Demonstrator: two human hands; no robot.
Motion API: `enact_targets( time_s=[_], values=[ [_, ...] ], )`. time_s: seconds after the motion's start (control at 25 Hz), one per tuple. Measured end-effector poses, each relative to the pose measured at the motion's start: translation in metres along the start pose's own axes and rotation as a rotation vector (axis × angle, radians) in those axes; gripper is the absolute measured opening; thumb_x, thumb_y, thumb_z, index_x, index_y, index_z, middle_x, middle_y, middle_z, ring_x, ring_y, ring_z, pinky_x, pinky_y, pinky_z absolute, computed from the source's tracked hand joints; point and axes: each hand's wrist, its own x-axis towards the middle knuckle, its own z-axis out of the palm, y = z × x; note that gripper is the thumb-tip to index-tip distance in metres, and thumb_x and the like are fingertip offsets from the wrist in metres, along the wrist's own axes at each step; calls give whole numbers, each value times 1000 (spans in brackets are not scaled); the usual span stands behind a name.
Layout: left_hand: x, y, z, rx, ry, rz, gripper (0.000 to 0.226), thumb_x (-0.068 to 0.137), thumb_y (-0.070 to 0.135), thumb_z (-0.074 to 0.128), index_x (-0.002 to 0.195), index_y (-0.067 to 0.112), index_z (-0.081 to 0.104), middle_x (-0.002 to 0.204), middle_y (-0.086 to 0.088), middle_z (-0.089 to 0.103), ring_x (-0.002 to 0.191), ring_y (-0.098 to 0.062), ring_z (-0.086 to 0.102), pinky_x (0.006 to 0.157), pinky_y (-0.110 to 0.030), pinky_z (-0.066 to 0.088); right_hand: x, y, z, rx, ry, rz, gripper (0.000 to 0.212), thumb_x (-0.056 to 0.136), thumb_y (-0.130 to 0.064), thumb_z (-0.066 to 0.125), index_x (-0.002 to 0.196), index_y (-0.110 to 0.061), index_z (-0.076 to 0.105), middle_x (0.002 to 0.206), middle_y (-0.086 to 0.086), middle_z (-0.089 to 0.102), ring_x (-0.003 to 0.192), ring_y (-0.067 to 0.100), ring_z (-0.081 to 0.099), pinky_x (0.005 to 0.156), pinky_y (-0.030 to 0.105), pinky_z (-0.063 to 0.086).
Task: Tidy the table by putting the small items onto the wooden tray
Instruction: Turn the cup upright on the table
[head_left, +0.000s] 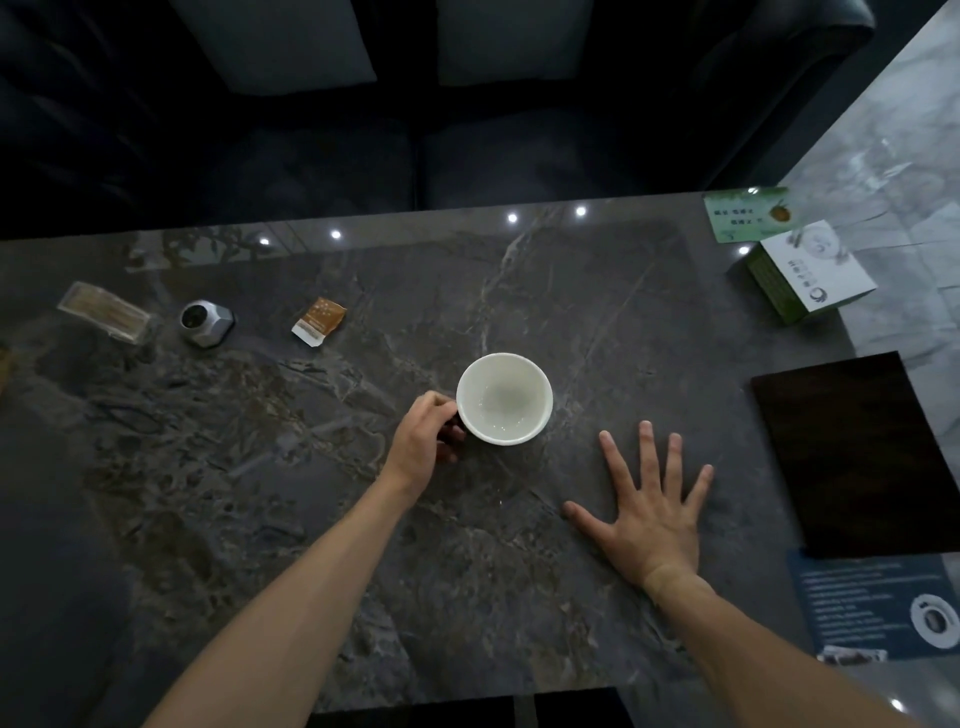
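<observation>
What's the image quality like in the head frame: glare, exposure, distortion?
Head view: dim overall; small ceiling-light glints along the far edge of the dark marble table; white ceramic cup is the brightest thing; dark wooden tray nearly black, grain barely visible; wide-angle bending at the edges; slightly soft throughout.

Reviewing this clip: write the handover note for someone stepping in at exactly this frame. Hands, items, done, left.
Left hand: grips the white cup at its left side, mid-table; whether the cup is lifted cannot be told.
Right hand: flat on the table, fingers spread, holding nothing.
Wooden tray: dark, at the right edge, nothing on it.
On the table, far left: toothpick box, small metal container, orange sachet.
Done: nothing placed yet.
Left: carry the cup to the tray, then the three small items.
</observation>
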Motion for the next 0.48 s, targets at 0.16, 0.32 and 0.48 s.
enact_targets(
  time_s=[0.16,0.32,0.48],
  values=[
    [-8,2,6,-63,78,-18,7,96,14,49,95,13,56,83,-4,62,68,-11,61,52,-25,48,-1,-1,-5,38,-35,-19,93,70,-94,7,146,-48,-21,161,0,-23,144,31,-29,111,66,-18],
    [-18,3,7,-8,105,-59,12,96,19,50,105,23,56,100,-5,65,80,-13,63,58,-28,48,4,2,-26,153,14,-26,77,83,-76,35,150,-40,20,160,1,15,147,29,6,116,64,3],
    [-23,3,-11,318,53,14,24,93,20,56,117,25,57,112,-5,65,99,-21,63,81,-34,50,29,-11,-59,297,68,-219,82,77,-63,65,146,-29,36,142,-1,49,130,22,42,112,45,31]
  ],
)
